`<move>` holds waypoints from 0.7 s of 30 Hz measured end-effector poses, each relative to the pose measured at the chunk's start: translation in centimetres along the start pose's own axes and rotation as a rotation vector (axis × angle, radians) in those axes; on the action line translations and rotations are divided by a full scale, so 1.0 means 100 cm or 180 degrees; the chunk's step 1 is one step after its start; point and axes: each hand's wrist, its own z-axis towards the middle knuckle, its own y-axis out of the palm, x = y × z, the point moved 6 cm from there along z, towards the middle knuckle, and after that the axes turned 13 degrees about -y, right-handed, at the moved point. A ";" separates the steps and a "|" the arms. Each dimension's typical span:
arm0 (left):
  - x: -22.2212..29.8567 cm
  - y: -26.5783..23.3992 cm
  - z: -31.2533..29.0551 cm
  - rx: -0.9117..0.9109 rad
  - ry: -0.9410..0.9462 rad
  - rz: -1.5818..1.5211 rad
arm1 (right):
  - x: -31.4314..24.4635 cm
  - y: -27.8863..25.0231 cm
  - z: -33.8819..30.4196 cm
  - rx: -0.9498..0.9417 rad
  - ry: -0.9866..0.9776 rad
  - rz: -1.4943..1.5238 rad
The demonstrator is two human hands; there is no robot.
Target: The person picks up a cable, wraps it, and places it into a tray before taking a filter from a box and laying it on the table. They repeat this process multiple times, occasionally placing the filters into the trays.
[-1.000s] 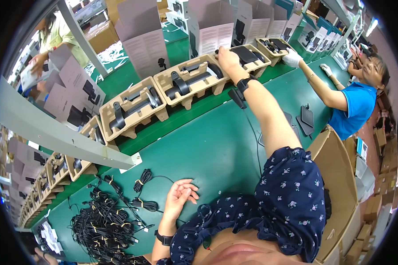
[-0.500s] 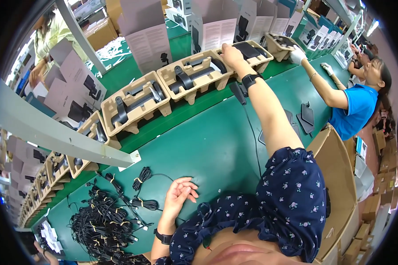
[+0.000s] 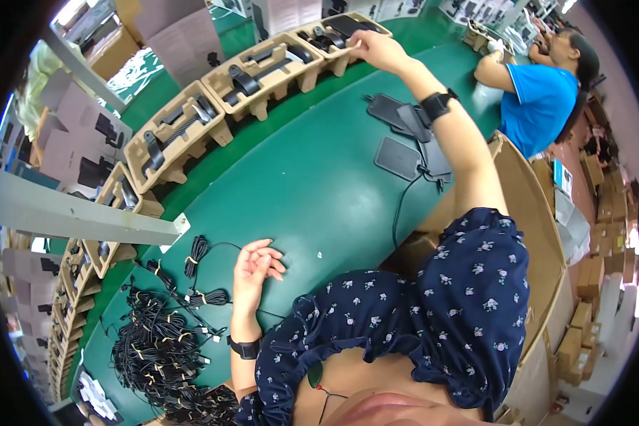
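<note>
Tan moulded-pulp tray holding black parts, along far side of green surface | my right hand: fingers narrow at tray's near rim, grip I cannot tell | my left hand: empty, loosely curled, near tied black cables

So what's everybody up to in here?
Someone's right hand is at the near edge of a brown moulded tray holding black parts. Their left hand, loosely curled and apparently empty, is beside tied black cables. Flat dark pieces lie on the green table, and a co-worker in blue is farther right.
</note>
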 end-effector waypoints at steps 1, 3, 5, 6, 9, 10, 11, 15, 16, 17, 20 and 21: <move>0.000 0.000 0.003 0.0029 0.0032 0.0051 | -0.001 -0.004 -0.020 -0.0312 -0.0166 -0.0110; 0.000 -0.001 0.004 0.0066 0.0036 0.0100 | -0.010 -0.007 -0.057 -0.0948 0.0012 -0.0284; 0.000 -0.004 0.003 0.0198 0.0064 0.0102 | -0.028 0.002 -0.091 -0.1927 0.0182 -0.0419; 0.001 0.000 0.002 0.0220 0.0042 0.0114 | -0.032 0.006 -0.109 -0.2241 0.0163 -0.0517; -0.002 -0.002 0.003 0.0238 0.0056 0.0141 | -0.051 0.033 -0.150 -0.2937 0.0165 -0.0849; -0.002 -0.002 0.004 0.0248 0.0019 0.0142 | -0.053 0.041 -0.160 -0.3019 0.0239 -0.0829; -0.003 -0.003 0.006 0.0255 0.0012 0.0144 | -0.055 0.050 -0.168 -0.3099 0.0307 -0.0810; -0.005 -0.004 0.006 0.0261 0.0041 0.0148 | -0.068 0.068 -0.179 -0.2478 -0.0041 -0.1483; -0.006 -0.004 0.006 0.0255 0.0065 0.0170 | -0.072 0.068 -0.177 -0.2510 -0.0132 -0.1407; -0.007 -0.005 0.005 0.0277 0.0079 0.0150 | -0.070 0.069 -0.177 -0.2509 -0.0165 -0.1417; -0.008 -0.006 0.005 0.0271 0.0108 0.0200 | -0.070 0.072 -0.175 -0.2739 -0.0620 -0.0950; -0.009 -0.009 0.006 0.0294 0.0136 0.0183 | -0.072 0.070 -0.171 -0.2730 -0.0657 -0.0969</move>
